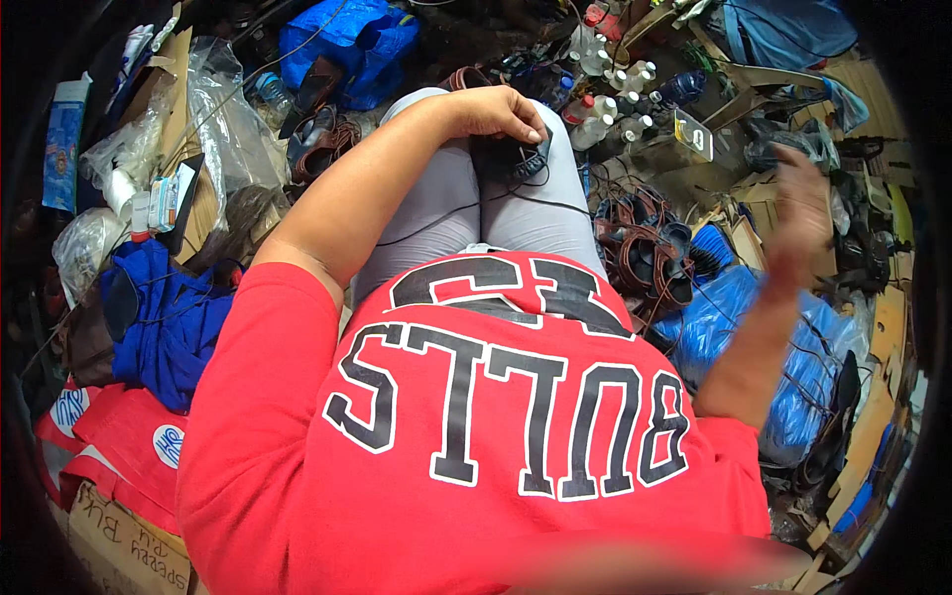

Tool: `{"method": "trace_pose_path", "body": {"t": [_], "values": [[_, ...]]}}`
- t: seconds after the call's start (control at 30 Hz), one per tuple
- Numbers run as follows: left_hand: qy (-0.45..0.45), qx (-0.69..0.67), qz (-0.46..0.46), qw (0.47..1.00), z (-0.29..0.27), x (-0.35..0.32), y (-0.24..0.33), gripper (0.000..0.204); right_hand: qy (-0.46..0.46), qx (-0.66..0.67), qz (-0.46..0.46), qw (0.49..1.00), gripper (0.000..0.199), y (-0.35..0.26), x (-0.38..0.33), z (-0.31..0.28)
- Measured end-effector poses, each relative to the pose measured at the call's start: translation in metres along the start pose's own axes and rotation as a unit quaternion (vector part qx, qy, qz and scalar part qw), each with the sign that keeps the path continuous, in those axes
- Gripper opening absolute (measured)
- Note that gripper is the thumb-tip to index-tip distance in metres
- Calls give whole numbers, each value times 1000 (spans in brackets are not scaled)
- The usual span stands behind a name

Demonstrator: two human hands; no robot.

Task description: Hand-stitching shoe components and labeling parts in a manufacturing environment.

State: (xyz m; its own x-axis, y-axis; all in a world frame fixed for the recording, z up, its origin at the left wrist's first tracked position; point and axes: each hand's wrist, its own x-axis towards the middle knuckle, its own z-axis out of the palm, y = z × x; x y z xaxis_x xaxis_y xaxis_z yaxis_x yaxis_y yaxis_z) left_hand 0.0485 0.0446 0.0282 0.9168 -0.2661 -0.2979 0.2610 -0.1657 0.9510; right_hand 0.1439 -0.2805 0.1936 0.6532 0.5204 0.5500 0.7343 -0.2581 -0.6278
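A dark, shoe-like piece (504,159) with a ridged black edge rests between my knees, partly hidden by my left hand (504,112). The thumb and fingers of that hand are closed at its upper edge; its exact kind does not show. A thin black cord (421,228) runs from the piece across my grey-trousered lap, and more of it trails off to the right. My right hand (801,203) is raised out to the right, apart from the piece. Motion smears it, so its fingers and anything in them cannot be made out.
Several bottles (595,129) stand beyond my right knee. Brown strappy sandals (650,253) are heaped beside my right thigh, near a blue plastic bag (793,357). Leftward lie blue cloth (174,317), clear plastic (223,119) and red bags (134,441). Another blue bag (347,45) lies ahead.
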Motion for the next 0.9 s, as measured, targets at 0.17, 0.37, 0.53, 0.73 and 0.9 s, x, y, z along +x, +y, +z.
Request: {"method": "trace_pose_path", "body": {"t": [0.17,0.37,0.53,0.73,0.9], "values": [[-33,23,-15,999,0,3,7,27,-224,66,58,971,16,8,-43,126],[-49,43,-1,998,-5,7,5,27,-293,6,119,949,18,15,-40,144],[-59,36,-2,998,-5,6,7,27,-311,-8,126,942,18,15,-38,148],[-52,47,-5,998,-4,4,9,27,-351,-12,157,923,19,10,-29,146],[-58,41,-6,997,-4,7,8,27,-344,-52,106,932,19,6,-31,150]]}}
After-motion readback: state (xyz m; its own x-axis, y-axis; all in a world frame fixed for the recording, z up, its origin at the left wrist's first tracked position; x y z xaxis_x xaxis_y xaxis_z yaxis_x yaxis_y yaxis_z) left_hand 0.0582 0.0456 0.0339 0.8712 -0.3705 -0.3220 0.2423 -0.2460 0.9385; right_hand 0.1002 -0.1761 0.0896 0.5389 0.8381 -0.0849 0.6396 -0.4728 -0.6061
